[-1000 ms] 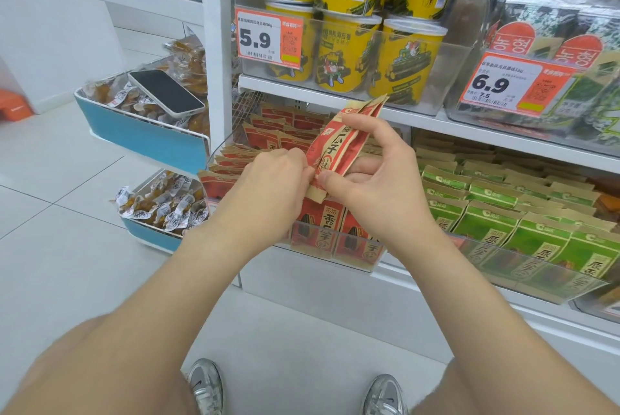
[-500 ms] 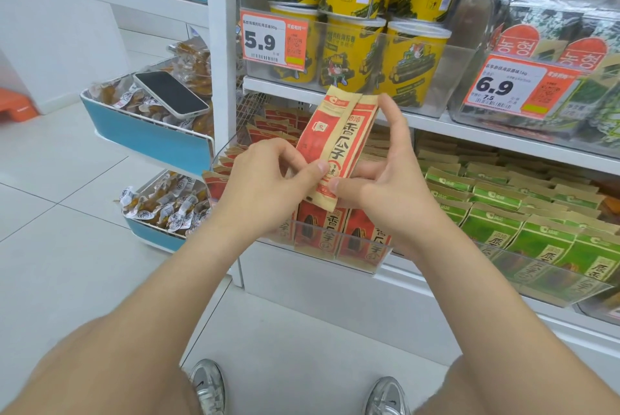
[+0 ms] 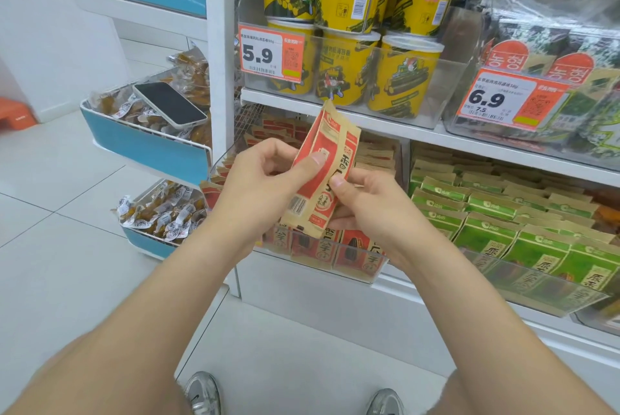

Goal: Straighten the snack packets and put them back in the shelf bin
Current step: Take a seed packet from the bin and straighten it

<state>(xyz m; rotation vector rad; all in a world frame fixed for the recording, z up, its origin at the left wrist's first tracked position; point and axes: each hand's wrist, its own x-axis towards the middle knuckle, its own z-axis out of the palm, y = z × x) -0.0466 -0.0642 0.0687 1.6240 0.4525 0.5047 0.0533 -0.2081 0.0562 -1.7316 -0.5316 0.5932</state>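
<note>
A red and tan snack packet (image 3: 323,159) stands nearly upright in front of me, held above a clear shelf bin (image 3: 362,275) full of matching red packets (image 3: 352,248). My left hand (image 3: 255,186) pinches the packet's left side, thumb pressed on its red face. My right hand (image 3: 372,206) grips its right edge lower down, thumb on the front and fingers behind. The packet's lower corner hangs just over the bin's front row.
Green packets (image 3: 496,223) fill the bin to the right. Yellow tubs (image 3: 349,69) and price tags (image 3: 271,54) sit on the shelf above. A phone (image 3: 169,107) lies on wrapped snacks in a blue side bin (image 3: 144,143). My shoes (image 3: 201,393) stand on white floor tiles.
The packet has turned from tilted and folded to nearly upright and flatter. Both hands shifted their grip along its sides, and the view moved slightly closer.
</note>
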